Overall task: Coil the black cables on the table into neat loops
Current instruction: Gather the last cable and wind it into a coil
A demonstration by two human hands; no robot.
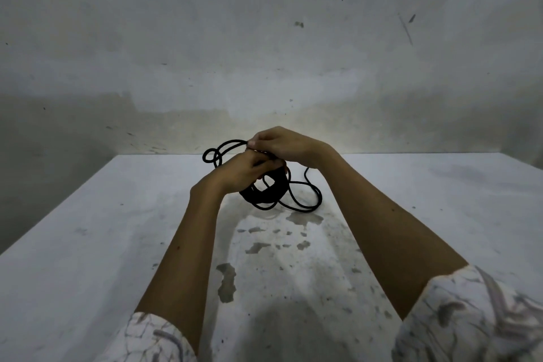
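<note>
A black cable (pixel 266 194) lies partly bundled at the far middle of the white table (pixel 88 244). My left hand (pixel 244 170) grips the thick bundle of coils from above. Just above it, my right hand (pixel 282 145) pinches a strand of the same cable between thumb and fingertips. Small loops of cable stick out to the left of the hands, lifted off the table. A loose length trails on the table to the right of the bundle and curves back under my right wrist.
The table's surface is worn, with grey patches where the paint has chipped near the middle. A stained wall (pixel 264 53) rises right behind the far edge. The left edge of the table runs diagonally toward me.
</note>
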